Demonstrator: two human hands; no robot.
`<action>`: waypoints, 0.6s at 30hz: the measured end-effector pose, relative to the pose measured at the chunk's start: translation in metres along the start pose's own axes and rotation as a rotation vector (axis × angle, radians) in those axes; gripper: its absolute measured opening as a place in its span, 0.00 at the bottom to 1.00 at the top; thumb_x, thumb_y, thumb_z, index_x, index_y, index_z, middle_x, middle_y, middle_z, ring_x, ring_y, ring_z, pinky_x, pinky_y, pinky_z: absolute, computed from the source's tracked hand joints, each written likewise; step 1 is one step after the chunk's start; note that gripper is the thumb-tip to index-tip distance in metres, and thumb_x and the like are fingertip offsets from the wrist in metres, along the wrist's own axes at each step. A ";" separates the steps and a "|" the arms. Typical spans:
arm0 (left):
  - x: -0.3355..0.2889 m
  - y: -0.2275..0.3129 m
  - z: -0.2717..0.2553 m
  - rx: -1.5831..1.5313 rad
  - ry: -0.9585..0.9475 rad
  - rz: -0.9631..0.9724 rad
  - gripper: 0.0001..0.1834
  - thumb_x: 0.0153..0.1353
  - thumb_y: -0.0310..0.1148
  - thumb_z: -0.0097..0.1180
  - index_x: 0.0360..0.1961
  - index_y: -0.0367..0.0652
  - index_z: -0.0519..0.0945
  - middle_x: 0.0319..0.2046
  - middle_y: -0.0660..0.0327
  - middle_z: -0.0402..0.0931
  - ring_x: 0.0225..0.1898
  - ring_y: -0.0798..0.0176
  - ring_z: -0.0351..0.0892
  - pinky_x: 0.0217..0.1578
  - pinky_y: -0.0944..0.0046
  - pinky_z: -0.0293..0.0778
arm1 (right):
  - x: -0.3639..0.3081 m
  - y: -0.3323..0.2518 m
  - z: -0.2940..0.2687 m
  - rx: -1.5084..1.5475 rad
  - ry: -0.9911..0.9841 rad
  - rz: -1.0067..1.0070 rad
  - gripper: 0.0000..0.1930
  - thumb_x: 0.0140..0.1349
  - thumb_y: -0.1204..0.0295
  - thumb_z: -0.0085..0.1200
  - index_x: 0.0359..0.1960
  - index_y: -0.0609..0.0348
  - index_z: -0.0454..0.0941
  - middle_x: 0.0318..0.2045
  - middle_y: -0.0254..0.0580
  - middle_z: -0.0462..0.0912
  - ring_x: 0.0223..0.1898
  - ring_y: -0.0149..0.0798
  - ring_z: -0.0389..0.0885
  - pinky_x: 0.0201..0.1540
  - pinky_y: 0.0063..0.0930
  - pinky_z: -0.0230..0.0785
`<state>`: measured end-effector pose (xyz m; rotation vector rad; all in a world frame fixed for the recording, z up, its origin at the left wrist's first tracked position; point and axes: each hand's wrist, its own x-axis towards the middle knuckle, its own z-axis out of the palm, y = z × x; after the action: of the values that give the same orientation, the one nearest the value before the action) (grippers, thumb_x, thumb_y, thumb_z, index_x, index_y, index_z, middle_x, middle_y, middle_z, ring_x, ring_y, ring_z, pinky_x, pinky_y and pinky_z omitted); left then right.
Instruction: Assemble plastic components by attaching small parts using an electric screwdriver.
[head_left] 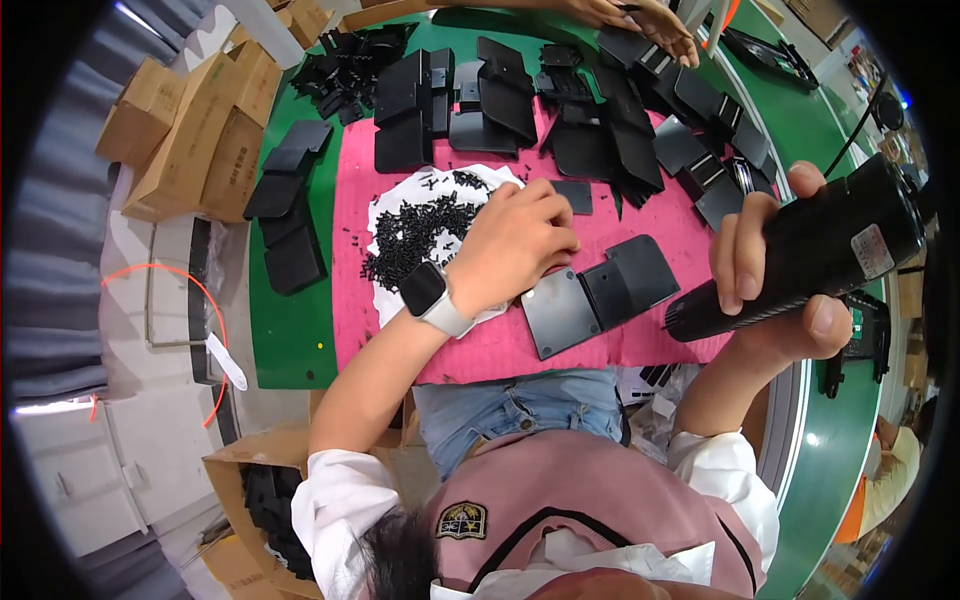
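A black two-panel part [562, 312] is laid opened out near the front edge of the tabletop [290, 350]. A black cylindrical tool [800, 248], pale-labelled, is held tilted above the front right corner.

Black tool [800, 255], dark grey panels [562, 314]; black screws [405, 243]; pink mat [450, 367], green table [285, 345].

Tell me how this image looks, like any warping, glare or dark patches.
Head view: fisheye warping bows the edges of the green bench at right, which carries a small bright glare spot; head view: a pale sheen washes the dark plate near the left hand; head view: corners fall to black, and the black tool looms large.
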<state>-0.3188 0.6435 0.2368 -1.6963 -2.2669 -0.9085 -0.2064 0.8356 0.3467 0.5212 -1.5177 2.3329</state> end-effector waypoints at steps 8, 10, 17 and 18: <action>-0.004 -0.004 0.009 -0.046 0.136 -0.129 0.07 0.45 0.26 0.61 0.25 0.40 0.75 0.29 0.62 0.72 0.35 0.54 0.71 0.39 0.59 0.68 | 0.010 0.012 -0.001 0.199 -0.141 -0.029 0.39 0.54 0.54 0.56 0.62 0.61 0.53 0.23 0.41 0.71 0.17 0.33 0.71 0.32 0.30 0.69; -0.003 -0.004 0.004 -0.046 0.194 -0.116 0.07 0.46 0.26 0.61 0.27 0.39 0.75 0.29 0.61 0.74 0.34 0.56 0.73 0.37 0.60 0.69 | 0.015 0.013 -0.001 0.263 -0.206 -0.064 0.40 0.54 0.54 0.54 0.63 0.63 0.52 0.24 0.45 0.72 0.17 0.35 0.72 0.29 0.29 0.68; -0.007 0.028 -0.010 -1.258 0.256 -0.515 0.06 0.57 0.23 0.57 0.35 0.34 0.75 0.31 0.58 0.79 0.30 0.66 0.80 0.34 0.70 0.74 | 0.017 0.026 -0.002 0.226 -0.193 -0.335 0.36 0.56 0.49 0.57 0.58 0.60 0.60 0.18 0.28 0.69 0.13 0.23 0.68 0.23 0.21 0.64; -0.010 0.029 -0.013 -1.354 0.210 -0.496 0.05 0.58 0.23 0.58 0.35 0.32 0.77 0.31 0.58 0.79 0.34 0.67 0.80 0.38 0.71 0.76 | 0.015 0.027 -0.001 0.234 -0.162 -0.378 0.34 0.56 0.49 0.57 0.56 0.59 0.62 0.17 0.27 0.69 0.13 0.23 0.68 0.23 0.20 0.64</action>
<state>-0.2916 0.6335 0.2533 -1.0659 -1.9380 -2.9910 -0.2320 0.8271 0.3311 0.9839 -1.0918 2.2157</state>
